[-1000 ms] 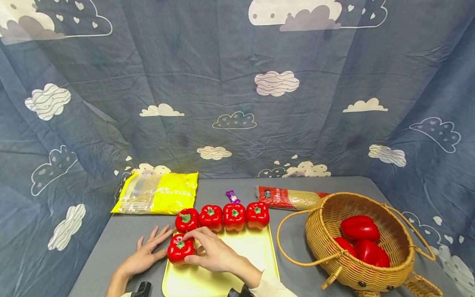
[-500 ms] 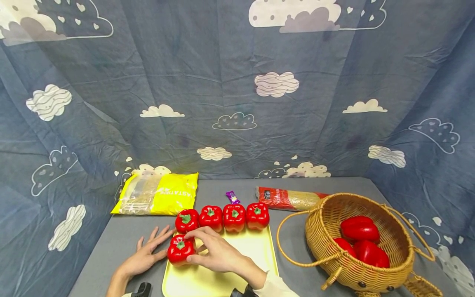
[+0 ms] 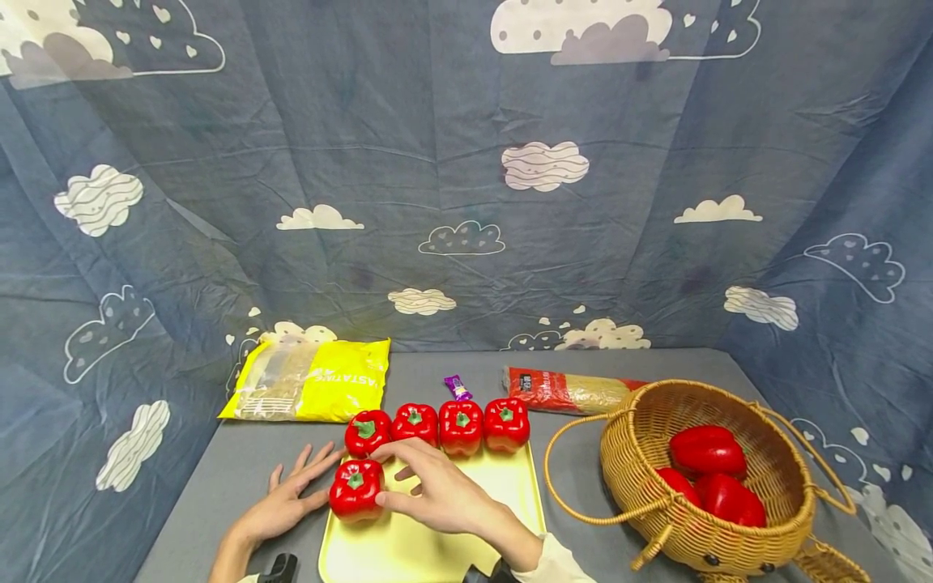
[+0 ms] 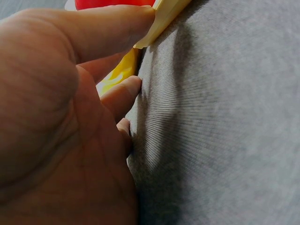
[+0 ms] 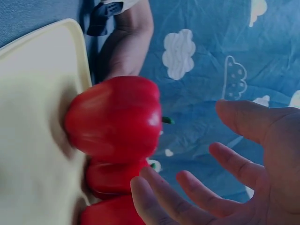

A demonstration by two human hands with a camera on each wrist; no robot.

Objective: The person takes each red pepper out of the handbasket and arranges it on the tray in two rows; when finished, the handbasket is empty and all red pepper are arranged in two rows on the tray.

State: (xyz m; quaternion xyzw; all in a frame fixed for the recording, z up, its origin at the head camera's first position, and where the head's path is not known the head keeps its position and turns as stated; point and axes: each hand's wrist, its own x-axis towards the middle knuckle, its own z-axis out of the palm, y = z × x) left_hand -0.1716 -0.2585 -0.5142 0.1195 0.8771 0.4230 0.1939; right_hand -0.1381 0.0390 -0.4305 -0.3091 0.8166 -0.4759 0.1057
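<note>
Room lay over the tray's (image 3: 401, 559) near part, yes, but the right arm (image 3: 510, 538) cut across its right edge! Four peppers (image 3: 461, 429) walled off the far side, a fifth pepper (image 3: 355, 490) plugged the left, the left hand (image 3: 287, 502) beside it. Rightward, the basket's (image 3: 707, 544) looped handle (image 3: 551, 478) squeezed the counter (image 3: 583, 559) lane.

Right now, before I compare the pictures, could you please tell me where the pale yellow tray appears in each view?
Head: the tray is at the bottom, slightly left of centre.
Left wrist: only an edge of the tray shows, at the top, near the middle.
Right wrist: the tray fills much of the left side.
Shared landmark: red pepper, only partly visible in the left wrist view.
</note>
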